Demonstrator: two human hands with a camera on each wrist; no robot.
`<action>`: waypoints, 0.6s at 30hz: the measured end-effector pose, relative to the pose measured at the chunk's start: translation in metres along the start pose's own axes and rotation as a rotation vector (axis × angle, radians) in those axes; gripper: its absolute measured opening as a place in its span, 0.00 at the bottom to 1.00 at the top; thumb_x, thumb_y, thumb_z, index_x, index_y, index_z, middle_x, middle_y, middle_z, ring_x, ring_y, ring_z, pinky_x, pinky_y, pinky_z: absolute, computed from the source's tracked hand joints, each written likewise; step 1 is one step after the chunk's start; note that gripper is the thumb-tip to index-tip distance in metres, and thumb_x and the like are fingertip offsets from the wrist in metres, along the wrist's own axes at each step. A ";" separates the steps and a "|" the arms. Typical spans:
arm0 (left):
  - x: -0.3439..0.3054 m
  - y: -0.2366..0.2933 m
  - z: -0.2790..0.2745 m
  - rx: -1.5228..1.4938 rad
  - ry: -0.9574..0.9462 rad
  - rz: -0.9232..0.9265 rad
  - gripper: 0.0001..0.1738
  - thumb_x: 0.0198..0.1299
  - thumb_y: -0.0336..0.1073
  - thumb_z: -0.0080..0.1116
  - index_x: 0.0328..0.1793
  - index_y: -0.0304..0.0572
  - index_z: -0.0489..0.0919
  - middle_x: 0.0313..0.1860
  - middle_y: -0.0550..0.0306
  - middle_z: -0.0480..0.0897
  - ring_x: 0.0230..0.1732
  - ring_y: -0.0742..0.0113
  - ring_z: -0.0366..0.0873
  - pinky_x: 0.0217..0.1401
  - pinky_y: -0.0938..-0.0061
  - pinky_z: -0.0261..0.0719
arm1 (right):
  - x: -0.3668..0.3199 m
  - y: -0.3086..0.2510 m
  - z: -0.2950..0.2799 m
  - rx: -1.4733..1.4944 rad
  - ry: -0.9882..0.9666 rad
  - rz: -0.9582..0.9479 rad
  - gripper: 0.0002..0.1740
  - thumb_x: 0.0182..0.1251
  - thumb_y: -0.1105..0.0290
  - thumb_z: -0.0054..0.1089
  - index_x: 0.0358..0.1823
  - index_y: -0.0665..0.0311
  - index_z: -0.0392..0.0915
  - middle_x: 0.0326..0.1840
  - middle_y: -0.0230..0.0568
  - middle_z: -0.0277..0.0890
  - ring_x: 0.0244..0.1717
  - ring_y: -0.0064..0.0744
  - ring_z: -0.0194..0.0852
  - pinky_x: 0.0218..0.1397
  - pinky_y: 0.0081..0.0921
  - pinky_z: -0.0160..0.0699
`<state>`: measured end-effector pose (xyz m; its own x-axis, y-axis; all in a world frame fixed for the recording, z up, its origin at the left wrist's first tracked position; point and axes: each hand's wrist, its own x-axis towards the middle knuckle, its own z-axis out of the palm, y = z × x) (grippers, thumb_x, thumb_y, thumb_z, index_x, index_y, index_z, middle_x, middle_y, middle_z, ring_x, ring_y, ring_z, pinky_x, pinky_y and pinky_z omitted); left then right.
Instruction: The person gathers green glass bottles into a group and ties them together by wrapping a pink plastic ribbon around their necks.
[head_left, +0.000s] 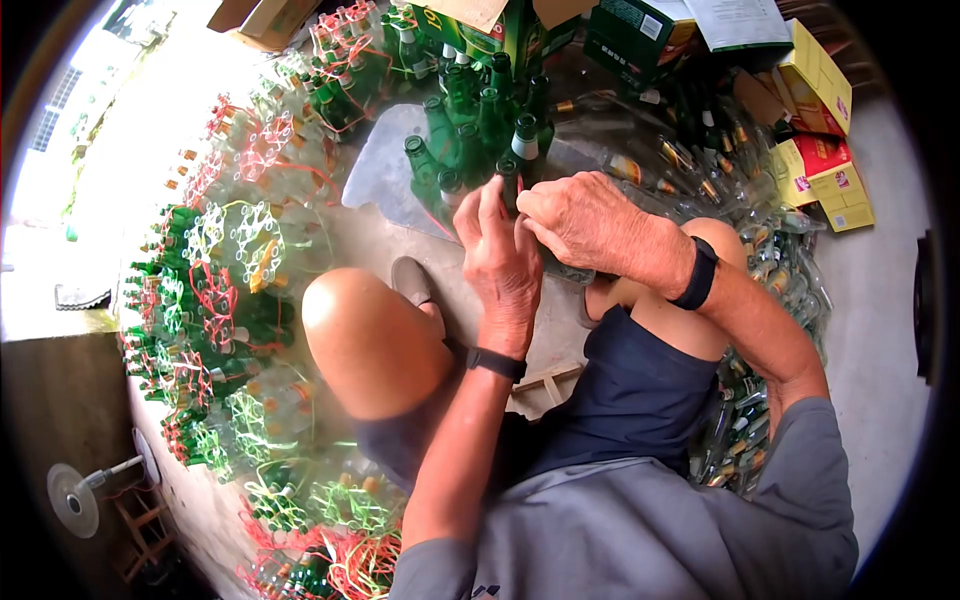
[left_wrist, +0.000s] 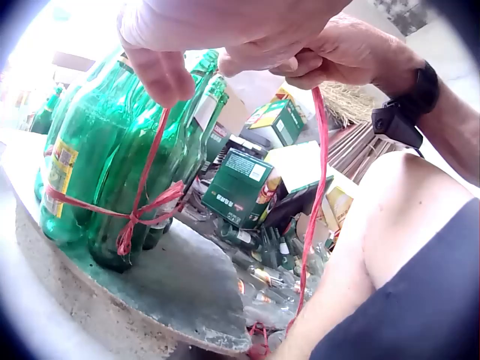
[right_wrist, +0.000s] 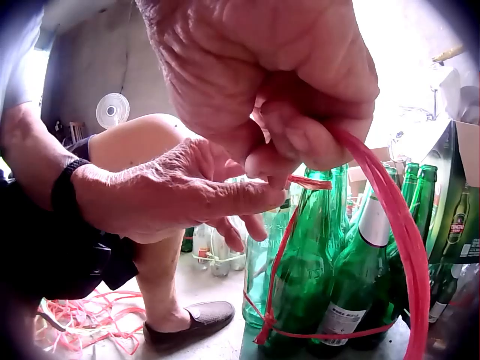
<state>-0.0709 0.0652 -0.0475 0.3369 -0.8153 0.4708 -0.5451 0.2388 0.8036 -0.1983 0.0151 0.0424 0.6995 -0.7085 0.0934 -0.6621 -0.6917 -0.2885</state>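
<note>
Green bottles (head_left: 438, 135) (left_wrist: 86, 150) (right_wrist: 304, 277) stand bunched on a grey slab (head_left: 385, 165) (left_wrist: 187, 281). Red twine (left_wrist: 146, 169) circles them low down, with a knot at their side and a strand rising to the necks. My right hand (head_left: 590, 225) (left_wrist: 345, 49) (right_wrist: 262, 67) pinches the twine with curled fingers, and a long length (right_wrist: 401, 225) hangs from it. Beside it, my left hand (head_left: 500, 262) (left_wrist: 217, 34) (right_wrist: 176, 191) touches the strand at a bottle neck, its fingers mostly extended. The exact fingertip contact is partly hidden.
Tied bundles of bottles (head_left: 215, 300) fill the left side. Loose bottles (head_left: 780, 270) lie heaped at the right, near yellow cartons (head_left: 815, 80) and green boxes (left_wrist: 236, 187). A fan (head_left: 75, 500) stands lower left. Bent knees flank the hands.
</note>
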 end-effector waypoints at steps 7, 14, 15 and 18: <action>-0.003 -0.012 -0.002 -0.120 -0.100 0.136 0.19 0.58 0.26 0.68 0.58 0.45 0.86 0.46 0.50 0.84 0.44 0.49 0.86 0.45 0.61 0.85 | -0.004 -0.004 -0.018 0.125 -0.050 -0.063 0.06 0.67 0.70 0.59 0.35 0.65 0.78 0.31 0.54 0.82 0.35 0.61 0.82 0.36 0.50 0.79; 0.001 -0.022 0.000 -0.514 -0.135 -0.198 0.10 0.77 0.34 0.59 0.56 0.38 0.86 0.41 0.56 0.82 0.31 0.69 0.84 0.34 0.74 0.83 | -0.001 0.008 -0.084 0.282 -0.101 -0.056 0.10 0.63 0.69 0.71 0.31 0.68 0.81 0.20 0.49 0.75 0.22 0.43 0.77 0.29 0.36 0.73; 0.001 -0.023 0.000 -0.598 -0.119 -0.245 0.12 0.80 0.36 0.57 0.57 0.37 0.86 0.41 0.58 0.81 0.30 0.73 0.83 0.31 0.78 0.82 | 0.000 0.007 -0.098 0.335 -0.168 0.005 0.09 0.65 0.71 0.70 0.33 0.70 0.82 0.20 0.45 0.76 0.22 0.32 0.77 0.28 0.33 0.71; 0.003 -0.022 -0.004 -0.705 -0.132 -0.353 0.14 0.81 0.39 0.57 0.58 0.37 0.87 0.39 0.60 0.83 0.29 0.74 0.82 0.32 0.79 0.84 | -0.003 0.026 -0.117 0.338 -0.135 0.022 0.08 0.64 0.72 0.70 0.35 0.71 0.83 0.22 0.39 0.76 0.25 0.23 0.72 0.30 0.27 0.70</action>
<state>-0.0542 0.0597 -0.0625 0.2810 -0.9503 0.1340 0.2055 0.1960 0.9588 -0.2484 -0.0171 0.1458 0.7301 -0.6823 -0.0370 -0.5672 -0.5750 -0.5896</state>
